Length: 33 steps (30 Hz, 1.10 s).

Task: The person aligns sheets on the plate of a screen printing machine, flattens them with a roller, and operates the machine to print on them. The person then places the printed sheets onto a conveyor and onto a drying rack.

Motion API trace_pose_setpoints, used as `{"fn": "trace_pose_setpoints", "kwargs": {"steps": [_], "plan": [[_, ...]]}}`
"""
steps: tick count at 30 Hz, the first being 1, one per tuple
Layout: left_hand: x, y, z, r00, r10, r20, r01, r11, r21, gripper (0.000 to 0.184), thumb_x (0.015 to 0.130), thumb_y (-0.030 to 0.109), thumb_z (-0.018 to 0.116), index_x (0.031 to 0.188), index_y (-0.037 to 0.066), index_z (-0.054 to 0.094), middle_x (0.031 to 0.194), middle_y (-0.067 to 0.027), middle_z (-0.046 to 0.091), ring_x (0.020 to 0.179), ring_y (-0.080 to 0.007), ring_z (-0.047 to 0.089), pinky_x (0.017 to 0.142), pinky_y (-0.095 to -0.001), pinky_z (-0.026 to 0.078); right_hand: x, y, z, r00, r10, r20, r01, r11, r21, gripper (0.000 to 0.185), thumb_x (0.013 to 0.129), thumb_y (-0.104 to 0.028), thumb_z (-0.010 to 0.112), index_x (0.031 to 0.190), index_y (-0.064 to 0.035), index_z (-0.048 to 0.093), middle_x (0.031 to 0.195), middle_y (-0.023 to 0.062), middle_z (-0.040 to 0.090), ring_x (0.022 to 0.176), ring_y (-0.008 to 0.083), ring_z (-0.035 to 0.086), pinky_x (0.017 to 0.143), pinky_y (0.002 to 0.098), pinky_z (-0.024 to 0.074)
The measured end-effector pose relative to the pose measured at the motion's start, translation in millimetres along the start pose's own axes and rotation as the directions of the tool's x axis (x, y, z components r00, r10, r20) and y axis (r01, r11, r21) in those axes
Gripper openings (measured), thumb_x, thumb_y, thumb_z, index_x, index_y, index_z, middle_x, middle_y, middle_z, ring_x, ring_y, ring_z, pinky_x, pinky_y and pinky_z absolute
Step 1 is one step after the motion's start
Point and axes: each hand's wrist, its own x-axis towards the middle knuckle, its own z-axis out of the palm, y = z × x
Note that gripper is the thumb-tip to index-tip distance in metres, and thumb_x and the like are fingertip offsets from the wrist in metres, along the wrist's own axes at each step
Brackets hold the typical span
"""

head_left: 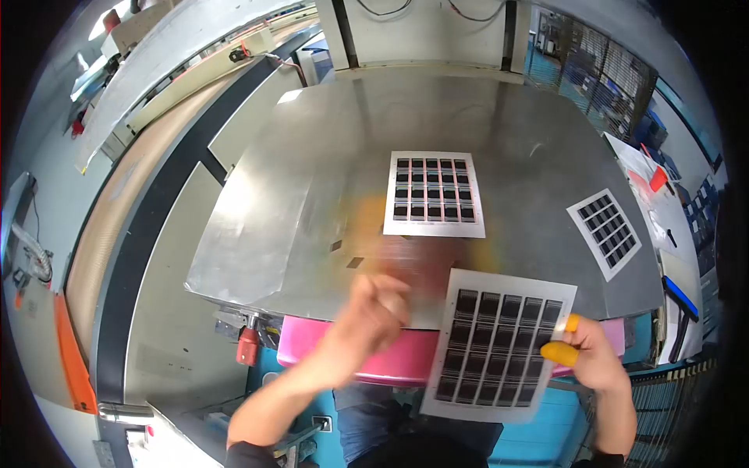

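My right hand [597, 355], with yellow finger covers on thumb and forefinger, pinches the right edge of a white sheet [511, 281] bearing rows of dark rectangles. The sheet is raised and tilted over the table's near edge. My left hand [374, 312] is left of that sheet, blurred, its fingers curled in; whatever they hold is hidden. Another white sheet [433, 228] with a dark grid and reddish lines lies flat on the metal table [312, 179]. Two small dark pieces, one [336, 246] farther and one [356, 263] nearer, lie left of it.
A smaller gridded sheet [605, 234] lies at the table's right. Pink trim [390, 359] runs below the near edge. A side surface [663, 210] on the right carries papers and a blue-and-black tool [680, 300]. A red-handled object [246, 345] hangs under the left front corner.
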Motion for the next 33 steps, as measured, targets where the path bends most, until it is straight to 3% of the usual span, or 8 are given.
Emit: {"fn": "trace_pose_setpoints", "kwargs": {"steps": [3, 6, 12, 18, 21, 26, 29, 33], "plan": [[31, 31, -45, 0.982, -0.189, -0.016, 0.185, 0.974, -0.134, 0.029, 0.102, 0.031, 0.046, 0.091, 0.007, 0.058, 0.080, -0.0039, 0.057, 0.063, -0.0131, 0.053, 0.052, -0.0241, 0.042, 5, 5, -15, 0.999, -0.039, -0.031, 0.041, 0.997, 0.072, 0.035, 0.085, 0.008, 0.062, 0.119, 0.0042, 0.059, 0.108, 0.0061, 0.069, 0.095, 0.0108, 0.064, 0.084, 0.0261, 0.0506], [80, 34, -64, 0.992, -0.047, -0.115, 0.062, 0.989, 0.135, 0.025, 0.098, 0.029, 0.056, 0.092, 0.005, 0.059, 0.081, -0.0028, 0.058, 0.060, -0.0125, 0.052, 0.051, -0.0235, 0.041, 12, 1, -10, 0.988, -0.091, -0.121, 0.122, 0.952, 0.280, 0.032, 0.082, 0.009, 0.062, 0.114, 0.0045, 0.060, 0.097, 0.0089, 0.071, 0.081, 0.0128, 0.068, 0.071, 0.0250, 0.0535], [190, 19, -84, 0.965, -0.032, -0.261, 0.196, 0.751, 0.631, 0.016, 0.087, 0.017, 0.070, 0.090, 0.002, 0.067, 0.077, -0.0020, 0.064, 0.058, -0.0122, 0.055, 0.049, -0.0281, 0.046, 6, 4, -17, 0.982, 0.084, -0.172, -0.063, 0.990, 0.123, 0.026, 0.084, 0.001, 0.063, 0.110, 0.0036, 0.060, 0.067, 0.0081, 0.064, 0.040, 0.0144, 0.057, 0.037, 0.0230, 0.0397], [235, -4, -79, 0.948, 0.223, -0.227, 0.072, 0.545, 0.835, 0.027, 0.080, 0.024, 0.068, 0.094, 0.001, 0.069, 0.081, -0.0186, 0.067, 0.060, -0.0256, 0.066, 0.046, -0.0399, 0.048, -12, 18, -26, 0.987, 0.040, -0.155, -0.014, 0.986, 0.164, 0.027, 0.084, 0.002, 0.059, 0.111, 0.0021, 0.056, 0.069, 0.0083, 0.064, 0.048, 0.0195, 0.064, 0.040, 0.0226, 0.0382], [236, 8, -74, 0.966, -0.041, -0.255, 0.216, 0.667, 0.713, 0.027, 0.085, 0.019, 0.063, 0.095, -0.005, 0.066, 0.083, -0.0202, 0.068, 0.063, -0.0274, 0.068, 0.049, -0.0383, 0.051, -17, 15, -23, 0.976, 0.040, -0.216, -0.006, 0.988, 0.154, 0.024, 0.082, 0.001, 0.062, 0.106, 0.0019, 0.057, 0.072, 0.0073, 0.065, 0.053, 0.0166, 0.064, 0.044, 0.0237, 0.0425], [188, 19, -67, 0.968, -0.072, -0.240, 0.136, 0.955, 0.263, 0.027, 0.097, 0.011, 0.045, 0.097, -0.011, 0.060, 0.078, -0.0179, 0.067, 0.060, -0.0252, 0.068, 0.053, -0.0351, 0.059, -35, 49, -46, 0.947, -0.069, -0.314, 0.091, 0.994, 0.056, 0.029, 0.087, -0.013, 0.066, 0.112, -0.0010, 0.055, 0.075, 0.0019, 0.060, 0.051, 0.0112, 0.056, 0.044, 0.0240, 0.0472], [138, 15, -132, 0.968, -0.043, -0.247, 0.076, 0.989, 0.129, 0.025, 0.099, 0.015, 0.045, 0.099, -0.006, 0.058, 0.078, -0.0149, 0.067, 0.061, -0.0229, 0.068, 0.053, -0.0334, 0.058, -28, 21, -44, 0.972, 0.167, -0.168, -0.179, 0.982, -0.058, 0.038, 0.094, -0.010, 0.059, 0.129, 0.0005, 0.051, 0.089, 0.0005, 0.058, 0.072, 0.0070, 0.052, 0.058, 0.0189, 0.0427], [15, 27, -232, 0.701, 0.151, -0.697, -0.028, 0.982, 0.184, 0.024, 0.098, 0.013, 0.044, 0.093, -0.006, 0.057, 0.082, -0.0166, 0.068, 0.064, -0.0226, 0.068, 0.059, -0.0324, 0.059, -6, 13, -29, 0.980, 0.093, -0.175, -0.113, 0.988, -0.107, 0.034, 0.093, -0.011, 0.061, 0.125, 0.0003, 0.053, 0.081, -0.0024, 0.055, 0.066, 0.0054, 0.050, 0.056, 0.0184, 0.0398]]}}
